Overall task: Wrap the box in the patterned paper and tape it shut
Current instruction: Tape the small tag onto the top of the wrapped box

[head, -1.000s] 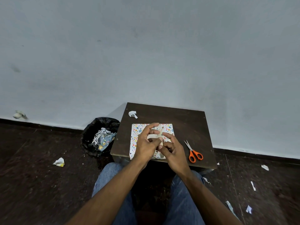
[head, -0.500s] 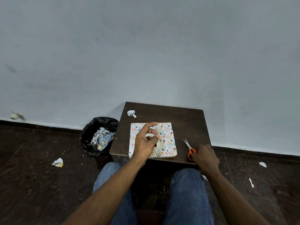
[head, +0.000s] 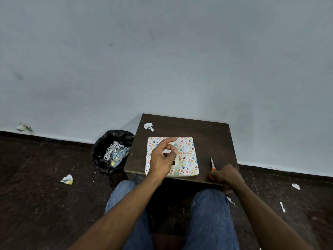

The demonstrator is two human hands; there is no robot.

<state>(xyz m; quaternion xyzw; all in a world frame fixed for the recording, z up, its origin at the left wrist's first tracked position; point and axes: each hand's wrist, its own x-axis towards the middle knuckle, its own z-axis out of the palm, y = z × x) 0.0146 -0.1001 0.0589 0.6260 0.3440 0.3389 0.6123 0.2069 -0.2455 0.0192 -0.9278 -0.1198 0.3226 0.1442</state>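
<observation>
Pinched between the thumb and fingers of the left hand [head: 163,159] is a strip of pale tape [head: 177,165], which is drawn across the top of the wrapped box [head: 189,156] toward its near side; whether a roll is held inside the hand cannot be told. The orange-handled scissors [head: 212,167] are gripped at the handles by the right hand [head: 228,175], with the blades pointing away, near the front right corner of the tabletop [head: 212,134]. The box is seen lying flat at the middle of the front edge, already covered by the patterned paper. A poor result is judged possible if the strip is let slack while the scissors are brought over, since the tape could curl onto itself or stick askew; the paper could also be nicked if the blades are closed too near the surface. One box, one pair of scissors and one tape strip are counted, with one paper scrap [head: 149,126] at the far left corner. A black bin [head: 100,150] of offcuts is seen beside the left edge.
</observation>
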